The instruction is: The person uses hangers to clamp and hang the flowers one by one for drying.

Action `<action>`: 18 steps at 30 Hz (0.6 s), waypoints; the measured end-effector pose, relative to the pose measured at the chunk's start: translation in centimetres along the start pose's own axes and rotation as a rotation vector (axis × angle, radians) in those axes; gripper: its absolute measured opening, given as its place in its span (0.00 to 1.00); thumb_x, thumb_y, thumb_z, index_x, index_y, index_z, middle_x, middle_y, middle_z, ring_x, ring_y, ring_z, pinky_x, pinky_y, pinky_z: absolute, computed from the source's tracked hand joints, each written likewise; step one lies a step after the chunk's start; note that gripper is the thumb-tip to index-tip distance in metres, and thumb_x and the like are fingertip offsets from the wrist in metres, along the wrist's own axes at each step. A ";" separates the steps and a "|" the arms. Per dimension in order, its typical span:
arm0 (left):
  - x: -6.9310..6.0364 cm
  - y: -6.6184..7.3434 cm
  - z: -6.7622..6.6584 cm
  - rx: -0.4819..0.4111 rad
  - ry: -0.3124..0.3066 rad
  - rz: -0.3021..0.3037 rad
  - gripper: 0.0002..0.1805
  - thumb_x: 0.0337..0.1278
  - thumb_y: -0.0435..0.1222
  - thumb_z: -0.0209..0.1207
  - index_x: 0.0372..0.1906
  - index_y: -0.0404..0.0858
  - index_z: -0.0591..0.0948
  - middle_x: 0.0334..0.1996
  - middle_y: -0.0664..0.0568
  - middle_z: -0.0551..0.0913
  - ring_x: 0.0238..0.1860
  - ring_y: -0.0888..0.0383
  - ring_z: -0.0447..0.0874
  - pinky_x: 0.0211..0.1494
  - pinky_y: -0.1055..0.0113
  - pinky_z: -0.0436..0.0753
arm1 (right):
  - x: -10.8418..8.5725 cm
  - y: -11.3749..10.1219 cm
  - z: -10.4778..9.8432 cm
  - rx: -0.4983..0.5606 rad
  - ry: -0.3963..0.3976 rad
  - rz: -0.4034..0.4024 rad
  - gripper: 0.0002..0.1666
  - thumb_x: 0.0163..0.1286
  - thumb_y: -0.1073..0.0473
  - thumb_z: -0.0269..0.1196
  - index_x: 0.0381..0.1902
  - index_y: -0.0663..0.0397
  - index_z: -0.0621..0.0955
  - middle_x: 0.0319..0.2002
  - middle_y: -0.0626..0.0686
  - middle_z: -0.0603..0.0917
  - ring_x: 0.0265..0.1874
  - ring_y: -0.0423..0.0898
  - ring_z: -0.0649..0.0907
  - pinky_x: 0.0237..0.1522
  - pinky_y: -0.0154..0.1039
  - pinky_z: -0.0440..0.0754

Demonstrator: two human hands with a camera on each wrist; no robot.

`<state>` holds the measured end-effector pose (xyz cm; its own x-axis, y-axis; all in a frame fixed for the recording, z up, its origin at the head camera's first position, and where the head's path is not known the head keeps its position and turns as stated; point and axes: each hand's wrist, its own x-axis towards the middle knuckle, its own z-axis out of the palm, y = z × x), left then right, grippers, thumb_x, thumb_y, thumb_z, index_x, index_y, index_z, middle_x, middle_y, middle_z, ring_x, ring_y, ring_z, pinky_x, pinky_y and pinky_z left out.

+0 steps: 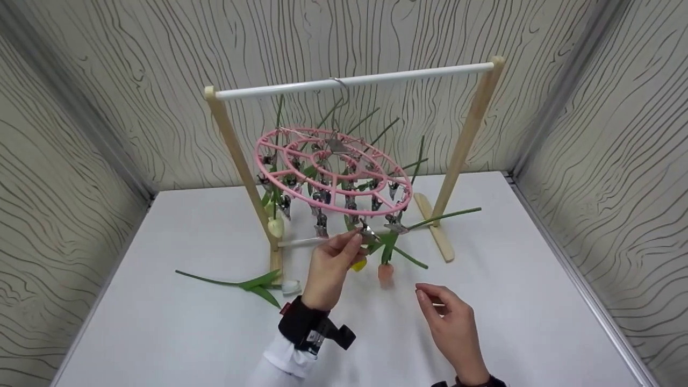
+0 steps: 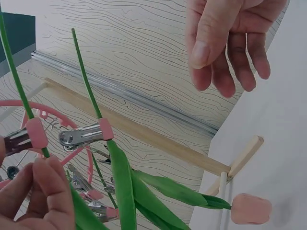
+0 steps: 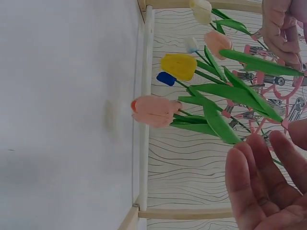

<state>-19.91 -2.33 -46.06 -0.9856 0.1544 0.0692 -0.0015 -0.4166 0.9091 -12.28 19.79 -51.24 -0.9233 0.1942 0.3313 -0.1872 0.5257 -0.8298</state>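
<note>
My left hand (image 1: 329, 269) pinches a metal clip (image 1: 368, 232) at the front edge of a pink round hanger (image 1: 333, 203); in the left wrist view a green stem runs through its pink-padded jaws. My right hand (image 1: 450, 321) hovers to the right above the table, fingers loosely bent, holding nothing. A pink tulip (image 1: 385, 273) hangs head down from the neighbouring clip (image 2: 86, 135). Behind it hang a yellow tulip (image 3: 178, 67) and a blue one (image 3: 166, 78). At the hanger's left side hangs a cream tulip (image 1: 276, 227).
The hanger hooks over a white bar (image 1: 419, 77) between wooden posts (image 1: 467, 141). A white tulip (image 1: 291, 287) lies on the white table (image 1: 177, 333) at the left, its stem pointing left. Wood-patterned walls (image 1: 161, 80) enclose the table's back and sides.
</note>
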 end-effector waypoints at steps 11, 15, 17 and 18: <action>-0.4 -0.1 -0.1 0.102 0.020 0.002 0.17 0.72 0.33 0.61 0.58 0.26 0.82 0.40 0.40 0.86 0.39 0.56 0.84 0.45 0.67 0.83 | -0.4 0.5 -0.2 -0.006 -0.008 0.023 0.06 0.72 0.64 0.67 0.45 0.52 0.88 0.39 0.47 0.89 0.37 0.39 0.86 0.38 0.33 0.85; -1.0 0.0 -0.4 0.167 0.015 0.027 0.18 0.71 0.33 0.62 0.59 0.25 0.82 0.42 0.37 0.86 0.38 0.56 0.83 0.44 0.69 0.83 | -0.5 0.5 -0.3 -0.015 -0.012 0.036 0.06 0.72 0.64 0.67 0.45 0.52 0.88 0.38 0.44 0.89 0.37 0.39 0.86 0.38 0.34 0.84; -1.4 0.1 -0.8 0.202 0.008 0.049 0.19 0.71 0.34 0.63 0.58 0.25 0.82 0.41 0.37 0.86 0.37 0.56 0.83 0.44 0.69 0.83 | -0.5 0.5 -0.3 -0.015 -0.015 0.052 0.06 0.72 0.64 0.67 0.44 0.51 0.88 0.38 0.44 0.89 0.37 0.39 0.86 0.38 0.34 0.84; -1.7 0.0 -1.0 0.221 0.004 0.060 0.19 0.71 0.34 0.63 0.58 0.25 0.82 0.42 0.36 0.86 0.37 0.56 0.83 0.46 0.67 0.83 | -0.4 0.5 -0.3 -0.016 -0.017 0.061 0.06 0.72 0.64 0.67 0.45 0.52 0.88 0.38 0.44 0.89 0.37 0.39 0.86 0.38 0.34 0.84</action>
<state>-18.42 -3.49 -46.55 -0.9835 0.1316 0.1242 0.0933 -0.2187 0.9713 -11.85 20.24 -51.63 -0.9385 0.2117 0.2727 -0.1257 0.5263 -0.8410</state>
